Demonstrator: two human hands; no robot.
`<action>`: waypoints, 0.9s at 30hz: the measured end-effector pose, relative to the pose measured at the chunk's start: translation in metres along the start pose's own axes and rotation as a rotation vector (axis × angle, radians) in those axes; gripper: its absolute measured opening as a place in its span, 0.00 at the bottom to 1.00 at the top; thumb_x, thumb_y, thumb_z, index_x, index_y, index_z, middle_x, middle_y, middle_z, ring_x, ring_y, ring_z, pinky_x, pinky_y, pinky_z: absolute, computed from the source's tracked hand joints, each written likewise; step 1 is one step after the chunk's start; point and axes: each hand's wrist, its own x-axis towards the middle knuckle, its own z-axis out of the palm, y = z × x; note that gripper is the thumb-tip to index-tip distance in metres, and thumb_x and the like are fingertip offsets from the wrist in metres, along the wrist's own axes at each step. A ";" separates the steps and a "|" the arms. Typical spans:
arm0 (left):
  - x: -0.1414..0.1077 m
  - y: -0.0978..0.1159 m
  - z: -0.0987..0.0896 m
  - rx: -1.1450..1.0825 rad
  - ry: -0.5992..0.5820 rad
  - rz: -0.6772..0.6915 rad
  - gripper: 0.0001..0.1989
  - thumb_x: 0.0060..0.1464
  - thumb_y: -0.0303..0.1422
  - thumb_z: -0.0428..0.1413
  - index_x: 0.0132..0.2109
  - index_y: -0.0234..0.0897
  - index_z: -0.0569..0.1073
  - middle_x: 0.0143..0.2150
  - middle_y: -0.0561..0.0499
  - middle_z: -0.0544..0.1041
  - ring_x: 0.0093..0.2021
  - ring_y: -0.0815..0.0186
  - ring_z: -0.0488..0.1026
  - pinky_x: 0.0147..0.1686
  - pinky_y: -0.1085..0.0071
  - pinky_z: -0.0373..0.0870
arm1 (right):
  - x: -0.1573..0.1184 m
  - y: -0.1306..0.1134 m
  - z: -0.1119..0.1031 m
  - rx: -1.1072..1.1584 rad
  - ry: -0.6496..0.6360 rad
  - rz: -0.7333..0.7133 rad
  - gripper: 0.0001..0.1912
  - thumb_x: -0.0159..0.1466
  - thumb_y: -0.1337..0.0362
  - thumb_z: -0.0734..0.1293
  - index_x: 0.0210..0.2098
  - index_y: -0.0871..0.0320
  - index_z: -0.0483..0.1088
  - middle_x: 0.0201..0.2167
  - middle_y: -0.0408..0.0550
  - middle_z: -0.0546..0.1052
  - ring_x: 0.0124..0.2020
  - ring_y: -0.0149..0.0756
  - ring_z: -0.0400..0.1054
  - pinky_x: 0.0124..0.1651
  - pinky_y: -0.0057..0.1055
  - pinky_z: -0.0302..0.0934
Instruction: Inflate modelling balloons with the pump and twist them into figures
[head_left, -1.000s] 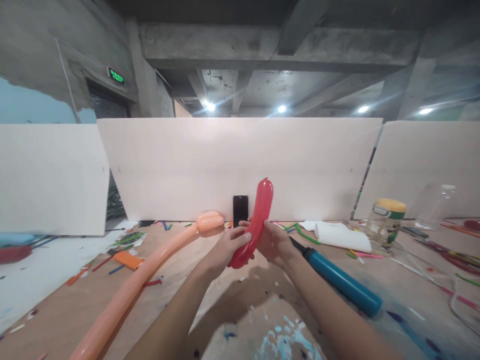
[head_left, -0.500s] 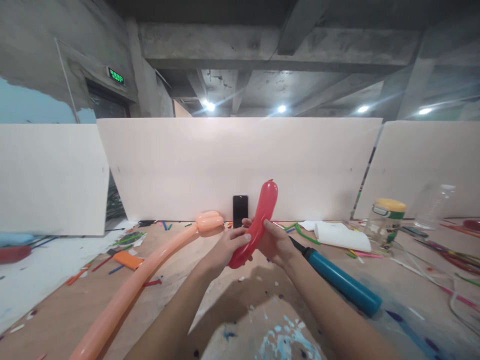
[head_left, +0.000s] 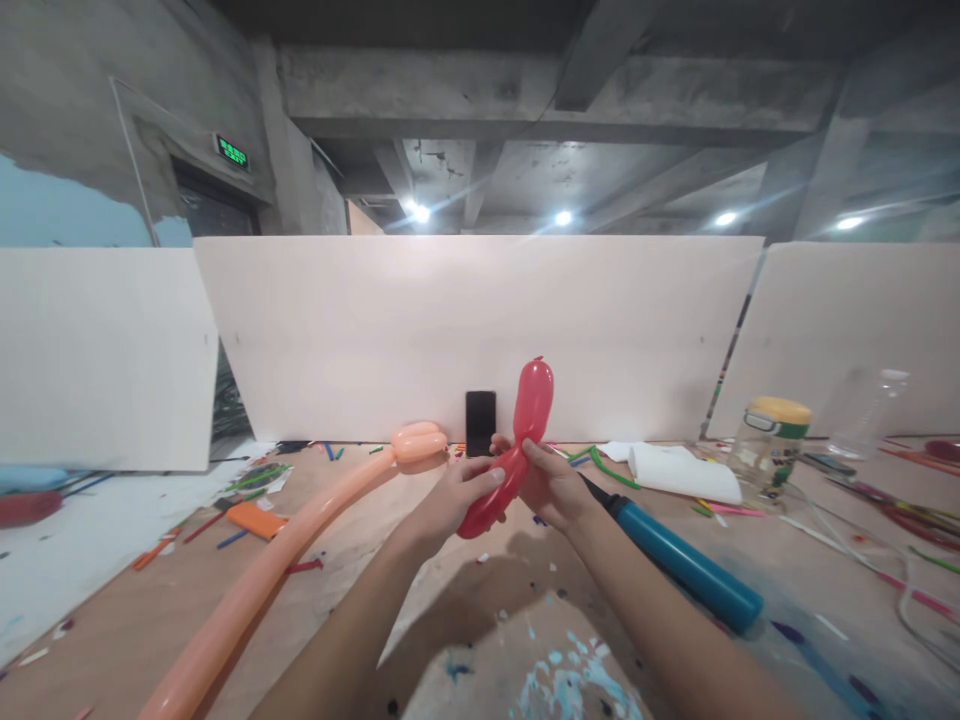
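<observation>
Pinching the red balloon (head_left: 534, 400) at its narrow neck, the right hand (head_left: 553, 488) is the nearer of the two to that waist: its thumb tip lies right against it. From those fingers the upper lobe stands away, nearly upright, with a slight lean to the right, and the knotted tip (head_left: 538, 358) is at its far end. Below the neck the long axis bends — the lower lobe slants back down and to the left, into the left hand (head_left: 450, 500), whose fingers are closed round it, thumb on top. So the balloon's two parts meet at an angle just at the right fingers, while the left fingers sit lower along the same length. Both sets of fingers are clamped on the balloon; how the hidden fingertips behind it press, I cannot tell. It is held above the surface (head_left: 112, 630). Beyond the fingers stands a dark phone (head_left: 481, 422); to their left lies a long peach balloon (head_left: 300, 545), and to their right — beside the right forearm — a blue pump (head_left: 684, 560).
</observation>
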 end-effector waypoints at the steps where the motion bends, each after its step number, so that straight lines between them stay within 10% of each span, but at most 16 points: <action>1: 0.000 0.000 0.000 0.004 -0.001 -0.008 0.17 0.53 0.43 0.53 0.44 0.36 0.71 0.33 0.47 0.73 0.28 0.68 0.72 0.22 0.76 0.62 | 0.000 0.001 -0.001 0.004 0.010 0.003 0.14 0.57 0.57 0.68 0.38 0.60 0.74 0.32 0.48 0.76 0.29 0.37 0.69 0.27 0.32 0.64; 11: 0.004 -0.009 -0.005 0.106 -0.035 0.019 0.19 0.53 0.44 0.54 0.47 0.35 0.69 0.38 0.46 0.73 0.32 0.66 0.72 0.27 0.73 0.63 | 0.003 0.001 -0.006 0.086 0.202 0.005 0.11 0.51 0.62 0.74 0.31 0.62 0.77 0.33 0.47 0.78 0.32 0.32 0.70 0.39 0.29 0.62; 27: 0.007 -0.016 -0.010 0.175 0.015 0.023 0.17 0.52 0.42 0.55 0.46 0.37 0.70 0.35 0.49 0.72 0.31 0.68 0.71 0.30 0.71 0.64 | 0.006 0.000 -0.004 0.023 0.126 -0.015 0.07 0.56 0.62 0.71 0.32 0.60 0.77 0.44 0.51 0.76 0.47 0.39 0.67 0.49 0.33 0.59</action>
